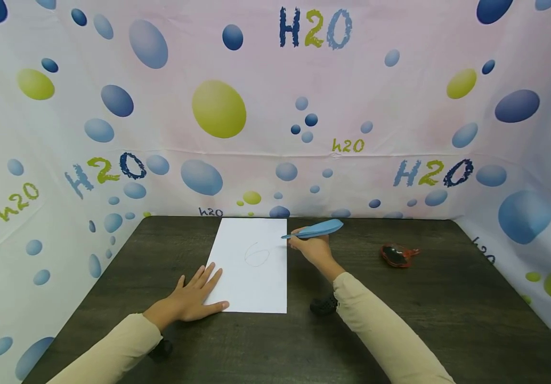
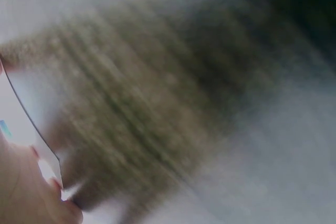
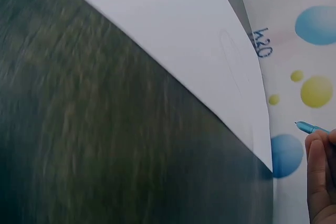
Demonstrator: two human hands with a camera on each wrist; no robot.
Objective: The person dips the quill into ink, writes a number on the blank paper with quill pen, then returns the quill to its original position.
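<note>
A white sheet of paper lies on the dark table, with a thin, faint line shaped like a 6 drawn on it. My left hand rests flat across the sheet's lower left edge, fingers spread. Between the fingers and thumb of my right hand is a blue feather pen, its tip pointing left over the sheet's upper right edge. The right wrist view shows the slim blue pen tip apart from the paper. Part of my left hand shows in the left wrist view.
Folded sunglasses with a red frame lie on the table to the right of my right hand. A small black object shows beside my right sleeve. Behind the table hangs a white backdrop with blue and green spots.
</note>
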